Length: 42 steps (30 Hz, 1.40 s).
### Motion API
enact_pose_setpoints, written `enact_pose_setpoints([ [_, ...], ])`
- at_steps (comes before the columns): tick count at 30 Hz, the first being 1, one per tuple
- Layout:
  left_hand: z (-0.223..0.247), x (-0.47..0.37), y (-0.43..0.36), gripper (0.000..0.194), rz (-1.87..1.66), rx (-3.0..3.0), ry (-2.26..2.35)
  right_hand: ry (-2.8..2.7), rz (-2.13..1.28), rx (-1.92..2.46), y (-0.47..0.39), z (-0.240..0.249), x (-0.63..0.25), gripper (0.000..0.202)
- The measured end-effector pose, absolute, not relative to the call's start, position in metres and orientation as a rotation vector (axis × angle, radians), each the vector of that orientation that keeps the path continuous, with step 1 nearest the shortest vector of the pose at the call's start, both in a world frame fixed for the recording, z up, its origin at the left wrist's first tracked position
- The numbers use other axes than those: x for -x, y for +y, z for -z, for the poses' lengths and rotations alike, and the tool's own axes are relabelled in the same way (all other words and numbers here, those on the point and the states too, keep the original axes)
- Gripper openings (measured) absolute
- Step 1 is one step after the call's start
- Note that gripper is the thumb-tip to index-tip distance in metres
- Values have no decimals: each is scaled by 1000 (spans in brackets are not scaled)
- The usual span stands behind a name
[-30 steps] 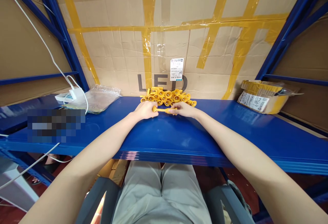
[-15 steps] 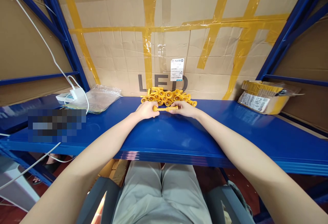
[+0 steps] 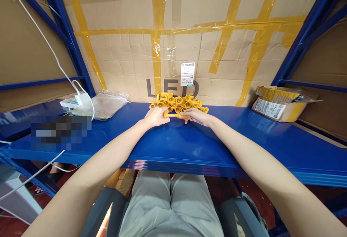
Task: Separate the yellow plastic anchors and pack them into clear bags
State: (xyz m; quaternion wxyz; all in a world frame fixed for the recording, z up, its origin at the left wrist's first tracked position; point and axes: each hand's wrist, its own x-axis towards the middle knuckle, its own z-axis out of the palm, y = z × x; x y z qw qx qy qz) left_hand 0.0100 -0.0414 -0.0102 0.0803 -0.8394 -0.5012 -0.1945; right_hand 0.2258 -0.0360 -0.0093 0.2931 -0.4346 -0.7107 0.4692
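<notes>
Between my two hands a slim yellow plastic piece [image 3: 173, 115] with a ribbed, twisted-looking shaft lies level above the blue shelf. My left hand [image 3: 157, 117] is closed on its rounded left end. The fingers of my right hand [image 3: 195, 115] are closed round the thicker right end and cover part of it. Just behind both hands sits a heap of yellow funnel-ended pieces [image 3: 179, 100], many with their cupped openings facing me. What kind of piece these are I cannot tell.
The blue metal shelf [image 3: 179, 146] has a large taped cardboard sheet [image 3: 130, 60] along its back. On the left are a clear plastic bag [image 3: 104, 103], a white power strip [image 3: 69, 102] with cables, and a blurred dark patch. An opened small carton [image 3: 279, 103] stands on the right.
My right hand has shifted slightly left along the yellow piece, its fingers now covering more of the thick end. My left hand has barely moved. The heap looks the same.
</notes>
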Motion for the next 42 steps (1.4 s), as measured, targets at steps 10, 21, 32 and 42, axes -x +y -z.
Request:
enact_pose_setpoints([
  [10, 10, -12, -41, 21, 568, 2496, -1578, -1738, -1331, 1178, -35, 13, -223, 16],
  [21, 8, -10, -42, 28, 507, 2481, -1607, -1675, -1331, 1109, -28, 19, -229, 36],
  [32, 13, -8, -35, 34, 583, 2515, -1572, -1695, -1229, 1156, -34, 14, -226, 20],
  [42, 11, -9, -37, 33, 582, 2525, -1602, -1721, -1232, 1148, -32, 15, -227, 11],
])
